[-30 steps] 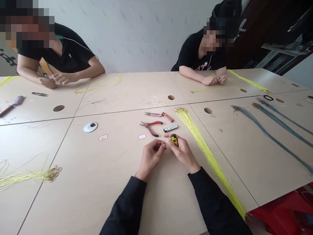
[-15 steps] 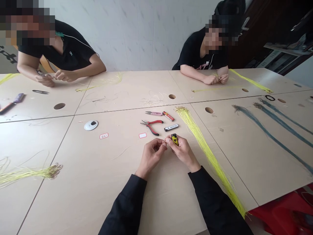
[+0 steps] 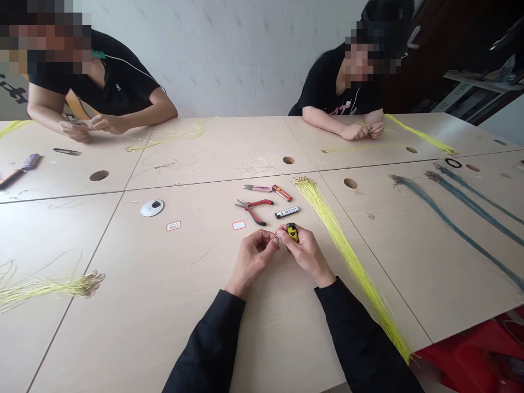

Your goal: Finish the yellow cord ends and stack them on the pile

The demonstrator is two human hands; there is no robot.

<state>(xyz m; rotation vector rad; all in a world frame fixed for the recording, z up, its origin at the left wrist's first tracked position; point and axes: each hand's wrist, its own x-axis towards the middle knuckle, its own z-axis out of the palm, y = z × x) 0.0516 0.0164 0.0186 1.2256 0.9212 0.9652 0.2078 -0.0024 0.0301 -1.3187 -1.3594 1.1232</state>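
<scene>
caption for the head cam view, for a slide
Left hand pinches something small; right hand holds a yellow lighter

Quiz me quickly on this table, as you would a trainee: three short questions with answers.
1. Multiple choice: what does the right hand hold? A) red-handled pliers B) a yellow lighter C) pink-handled snips
2. True or false: the long bundle of yellow cords lies to the right of the right hand.
3. Short answer: what colour are the cord bundles at the far right of the table?

Key: 1 B; 2 true; 3 blue-grey.
</scene>
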